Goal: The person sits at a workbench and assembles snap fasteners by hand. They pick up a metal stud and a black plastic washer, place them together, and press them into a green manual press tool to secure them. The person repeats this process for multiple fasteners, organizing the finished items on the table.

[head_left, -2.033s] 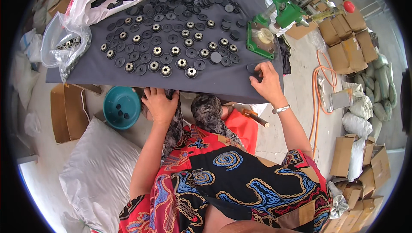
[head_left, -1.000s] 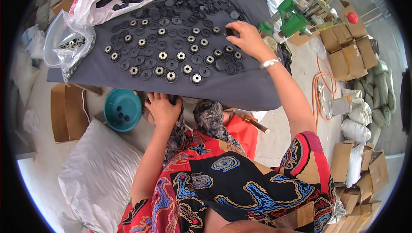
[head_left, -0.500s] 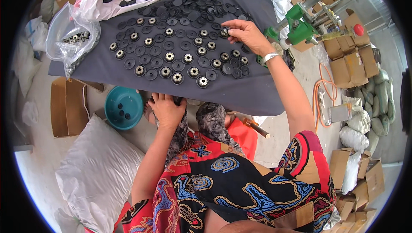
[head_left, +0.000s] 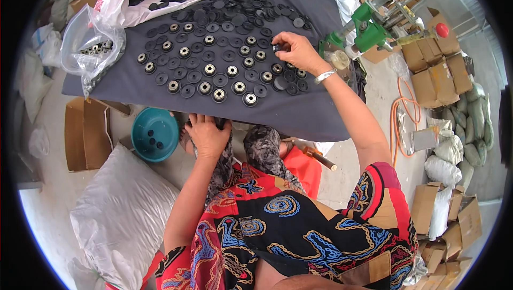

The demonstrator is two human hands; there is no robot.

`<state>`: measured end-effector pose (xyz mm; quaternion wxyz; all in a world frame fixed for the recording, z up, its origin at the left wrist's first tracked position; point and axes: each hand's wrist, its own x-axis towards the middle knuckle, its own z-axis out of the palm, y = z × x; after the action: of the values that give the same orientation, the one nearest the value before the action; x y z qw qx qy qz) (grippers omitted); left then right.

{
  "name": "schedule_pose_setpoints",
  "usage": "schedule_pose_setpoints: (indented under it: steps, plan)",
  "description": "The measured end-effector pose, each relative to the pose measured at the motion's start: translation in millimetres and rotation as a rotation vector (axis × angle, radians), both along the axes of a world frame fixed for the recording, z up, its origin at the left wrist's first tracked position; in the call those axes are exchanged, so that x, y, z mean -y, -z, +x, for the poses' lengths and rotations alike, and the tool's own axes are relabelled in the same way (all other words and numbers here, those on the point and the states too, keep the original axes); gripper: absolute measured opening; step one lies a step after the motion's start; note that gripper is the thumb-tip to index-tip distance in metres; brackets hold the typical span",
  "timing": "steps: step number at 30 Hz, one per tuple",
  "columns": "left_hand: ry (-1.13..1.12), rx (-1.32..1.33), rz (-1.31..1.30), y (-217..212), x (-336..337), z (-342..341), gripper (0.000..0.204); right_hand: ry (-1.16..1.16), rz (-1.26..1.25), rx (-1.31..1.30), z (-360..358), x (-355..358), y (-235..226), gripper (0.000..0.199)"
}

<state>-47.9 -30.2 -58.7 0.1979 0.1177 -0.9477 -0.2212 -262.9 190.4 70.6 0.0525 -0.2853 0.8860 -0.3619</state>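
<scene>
- Head view, the only one you have: discs, black and round, lie in loose rows on the dark grey cloth that covers the table, many with a bright metal ring at the centre, some still plain.
- Your right hand is out over the right end of the rows, at about one o'clock from your body. Its fingertips are pinched on a small black disc at the hand's nine o'clock side, so the piece sits between the fingers and the rest of the rows.
- The disc is round and flat, so it has no long axis to mind; it lies flat like its neighbours. Ringed discs are just beside it at seven and eight o'clock.
- Your left hand is down at the near edge of the table, at about eleven o'clock from your lap, well apart from the pinched disc. It is curled over something dark at the table's edge; you cannot tell what it holds.
- The right hand is clearly the nearer one to the rows.
- A teal bowl with a few dark pieces stands on the floor at the left hand's nine o'clock.
- A clear plastic bag of metal rings rests on the cloth's far left, at ten o'clock.
- A green press tool stands at the right hand's two o'clock.
</scene>
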Motion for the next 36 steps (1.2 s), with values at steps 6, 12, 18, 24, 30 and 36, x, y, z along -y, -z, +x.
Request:
schedule_pose_setpoints:
  steps: [6, 12, 18, 24, 30, 36]
  plan:
    - [0.008, 0.136, 0.059, -6.1, 1.5, 1.9, 0.067, 0.008, 0.135, -0.066, 8.8, 3.7, -0.8, 0.025]
    - [0.018, 0.137, 0.075, -3.1, 2.1, 1.0, 0.067, -0.016, 0.371, -0.209, 9.3, -1.6, -14.4, 0.022]
    - [0.014, -0.015, 0.034, 2.3, 2.7, 0.7, 0.062, 0.005, 0.441, -0.176, 6.1, 0.6, -20.6, 0.019]
    - [0.013, 0.081, 0.075, -0.3, 2.1, 0.9, 0.064, -0.146, 0.531, -0.292, -4.7, 7.7, -18.5, 0.014]
    - [0.029, 0.041, 0.079, 3.1, 4.3, 0.9, 0.064, 0.0, 0.408, -0.367, -32.5, 38.0, -23.8, 0.02]
    - [0.016, -0.053, 0.008, 2.6, 2.9, 0.2, 0.059, 0.104, 0.679, -0.303, -62.6, 57.9, -7.9, 0.029]
